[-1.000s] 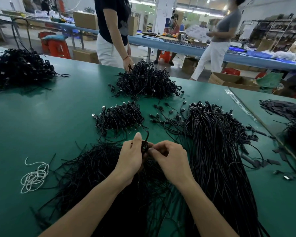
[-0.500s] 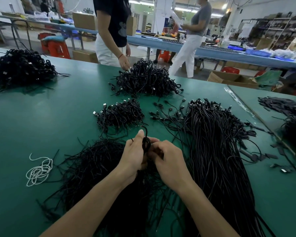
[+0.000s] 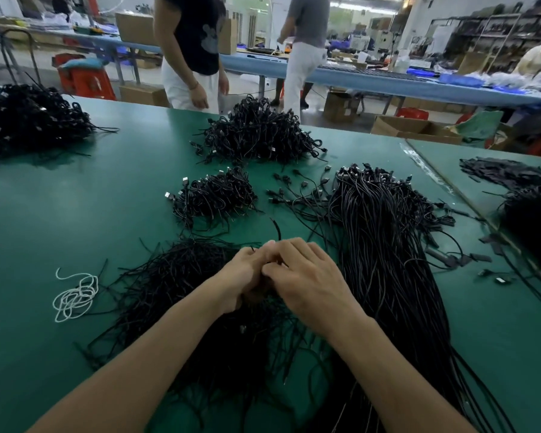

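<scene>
My left hand (image 3: 242,275) and my right hand (image 3: 306,276) meet over a heap of thin black ties (image 3: 181,295) on the green table (image 3: 60,214). Between them they hold a small coiled black cable (image 3: 275,263), mostly hidden by the fingers. One black tie end (image 3: 277,229) sticks up from the fingers. My right hand lies over the left, fingers curled down onto the coil. A long bundle of straight black cables (image 3: 384,264) lies to the right of my hands.
A small pile of coiled cables (image 3: 216,195) lies ahead, a larger pile (image 3: 260,132) behind it, another pile (image 3: 28,117) at far left. White string (image 3: 75,295) lies at left. A person in a black top (image 3: 191,54) stands at the far edge. A second table (image 3: 512,182) adjoins on the right.
My hands have closed together over the coil, the right one now covering the left's fingers. The person at the far edge has lifted a hand off the large pile.
</scene>
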A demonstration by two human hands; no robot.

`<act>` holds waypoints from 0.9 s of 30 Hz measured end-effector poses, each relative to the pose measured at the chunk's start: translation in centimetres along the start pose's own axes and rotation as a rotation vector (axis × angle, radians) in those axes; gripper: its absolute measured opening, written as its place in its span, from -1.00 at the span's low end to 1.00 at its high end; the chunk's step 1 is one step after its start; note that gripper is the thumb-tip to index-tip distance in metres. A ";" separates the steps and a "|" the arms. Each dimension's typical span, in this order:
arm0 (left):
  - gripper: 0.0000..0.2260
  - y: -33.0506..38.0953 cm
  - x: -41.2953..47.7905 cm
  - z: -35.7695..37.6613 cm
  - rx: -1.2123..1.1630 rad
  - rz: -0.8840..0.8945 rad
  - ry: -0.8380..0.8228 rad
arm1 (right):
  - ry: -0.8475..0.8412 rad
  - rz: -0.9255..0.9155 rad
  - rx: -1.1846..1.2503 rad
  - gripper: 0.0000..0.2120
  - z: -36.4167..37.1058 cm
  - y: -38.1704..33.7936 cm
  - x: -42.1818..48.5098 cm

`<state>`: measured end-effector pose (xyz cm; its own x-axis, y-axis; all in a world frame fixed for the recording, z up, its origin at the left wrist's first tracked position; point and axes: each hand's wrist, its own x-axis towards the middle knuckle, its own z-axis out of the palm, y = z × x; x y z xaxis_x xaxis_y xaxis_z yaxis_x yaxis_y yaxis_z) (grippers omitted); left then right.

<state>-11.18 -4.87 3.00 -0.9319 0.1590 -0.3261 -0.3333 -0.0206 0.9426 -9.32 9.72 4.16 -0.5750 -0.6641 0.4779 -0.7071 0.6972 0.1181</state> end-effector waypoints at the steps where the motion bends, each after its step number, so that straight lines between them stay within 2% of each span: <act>1: -0.59 -0.1 0.0 -0.2 0.054 -0.041 -0.018 | -0.003 -0.027 0.016 -0.86 0.1 0.1 0.0; 3: -0.67 -0.2 0.0 -0.5 0.136 -0.104 -0.061 | -0.028 -0.033 0.097 -0.85 0.2 0.1 -0.1; 9: -0.57 0.1 0.6 -1.0 0.099 -0.228 -0.174 | -0.043 0.160 0.324 -0.93 0.2 0.0 0.1; 14: -0.37 -0.2 0.8 -1.4 0.000 -0.329 -0.339 | -0.096 0.273 0.527 -0.96 0.6 0.2 -0.1; 18: -0.28 -0.6 0.8 -1.8 -0.105 -0.313 -0.419 | -0.135 0.350 0.626 -0.94 1.2 0.7 0.0; 20: -0.31 -0.8 0.7 -1.7 -0.031 -0.295 -0.441 | -0.183 0.368 0.664 -0.89 1.4 0.9 0.0; 24: -0.57 -0.8 0.5 -1.6 0.104 -0.261 -0.470 | -0.167 0.396 0.754 -0.82 1.3 1.0 -0.3; 27: -0.51 -0.5 0.4 -1.5 0.125 -0.228 -0.522 | -0.128 0.373 0.690 -0.82 0.9 1.0 -0.3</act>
<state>-11.58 -6.33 2.30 -0.6343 0.6116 -0.4729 -0.4680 0.1830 0.8645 -10.23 10.39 3.32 -0.8374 -0.4748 0.2708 -0.5298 0.5831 -0.6159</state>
